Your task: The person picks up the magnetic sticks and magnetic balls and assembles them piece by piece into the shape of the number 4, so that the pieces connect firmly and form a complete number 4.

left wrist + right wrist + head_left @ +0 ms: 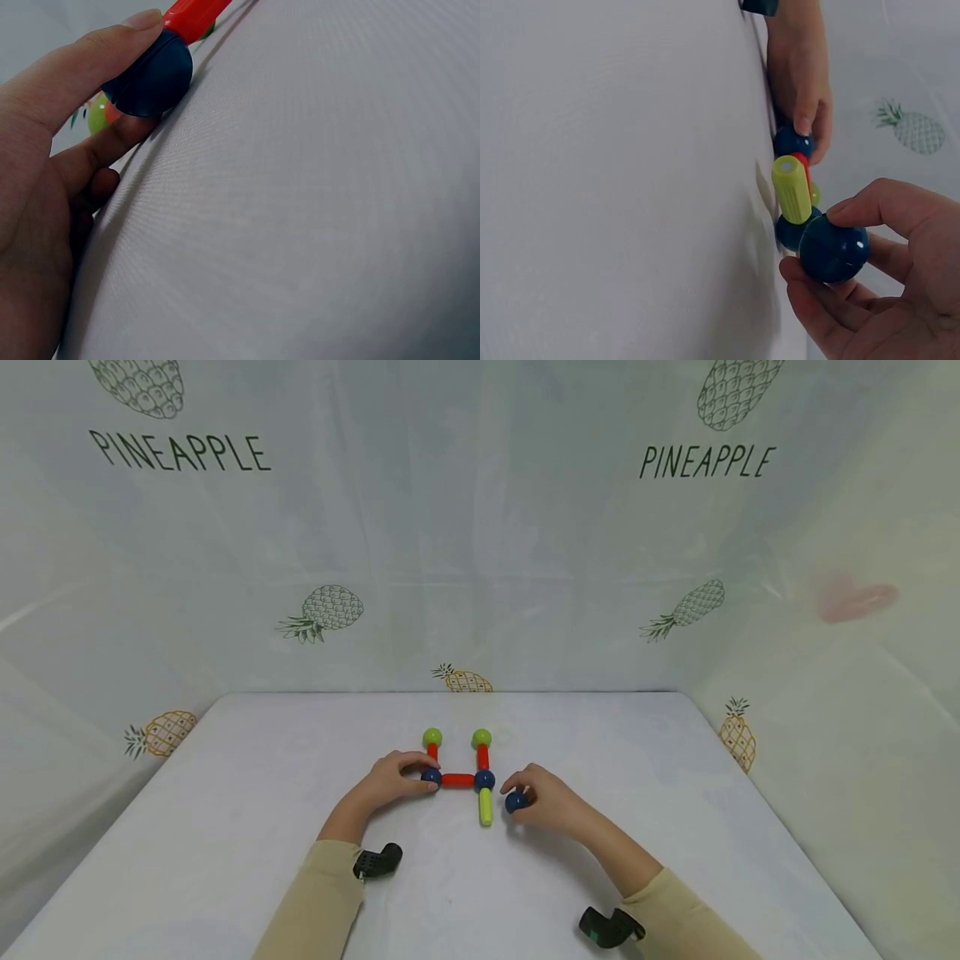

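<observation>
Red rods, blue balls and green balls form a joined shape on the table. My left hand (393, 778) pinches its left blue ball (154, 79) between thumb and fingers. A red rod (458, 781) runs from that ball to the right blue ball (484, 779). From each blue ball another red rod leads away to a green ball, one on the left (432, 737) and one on the right (482, 738). A yellow-green rod (486, 807) points from the right blue ball toward me. Just right of it, my right hand (551, 802) holds a loose blue ball (834, 249) in its fingertips.
The white-covered table (247, 827) reaches back to a hanging cloth (480, 543) printed with pineapples. Similar cloth hangs at both sides. Black devices are worn at the left wrist (378, 860) and the right wrist (611, 928).
</observation>
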`<state>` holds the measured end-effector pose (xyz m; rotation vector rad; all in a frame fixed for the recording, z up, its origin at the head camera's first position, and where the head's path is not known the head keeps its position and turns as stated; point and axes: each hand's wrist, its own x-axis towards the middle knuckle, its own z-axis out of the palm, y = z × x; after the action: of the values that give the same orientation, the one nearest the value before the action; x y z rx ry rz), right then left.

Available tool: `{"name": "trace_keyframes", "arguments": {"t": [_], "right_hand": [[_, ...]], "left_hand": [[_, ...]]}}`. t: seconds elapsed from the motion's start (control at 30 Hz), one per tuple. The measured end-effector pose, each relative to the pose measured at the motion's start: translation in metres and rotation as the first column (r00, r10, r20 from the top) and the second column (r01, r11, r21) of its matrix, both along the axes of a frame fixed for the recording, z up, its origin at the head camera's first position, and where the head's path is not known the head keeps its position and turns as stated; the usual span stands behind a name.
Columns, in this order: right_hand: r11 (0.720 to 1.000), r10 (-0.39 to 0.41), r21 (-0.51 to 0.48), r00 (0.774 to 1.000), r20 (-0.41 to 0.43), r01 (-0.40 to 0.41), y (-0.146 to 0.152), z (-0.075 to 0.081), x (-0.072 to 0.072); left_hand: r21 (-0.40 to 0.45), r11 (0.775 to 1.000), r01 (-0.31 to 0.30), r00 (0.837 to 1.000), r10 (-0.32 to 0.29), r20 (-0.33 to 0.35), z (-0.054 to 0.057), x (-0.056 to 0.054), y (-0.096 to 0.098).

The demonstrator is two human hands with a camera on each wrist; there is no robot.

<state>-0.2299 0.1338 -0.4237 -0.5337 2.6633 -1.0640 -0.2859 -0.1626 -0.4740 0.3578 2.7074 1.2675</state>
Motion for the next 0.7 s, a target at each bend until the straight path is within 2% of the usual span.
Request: {"name": "trace_keyframes", "arguments": {"t": [0.43, 0.7], "right_hand": [[0.995, 0.100, -0.002, 0.995, 0.009, -0.100, -0.006, 0.002, 0.007], [0.995, 0.096, 0.005, 0.993, 0.062, -0.096, -0.013, -0.001, 0.009]], "left_hand": [[0.011, 1.000, 0.010, 1.000, -0.011, 0.008, 0.003, 0.001, 0.001], [0.010, 1.000, 0.012, 1.000, -0.012, 0.010, 0.003, 0.002, 0.001]]}}
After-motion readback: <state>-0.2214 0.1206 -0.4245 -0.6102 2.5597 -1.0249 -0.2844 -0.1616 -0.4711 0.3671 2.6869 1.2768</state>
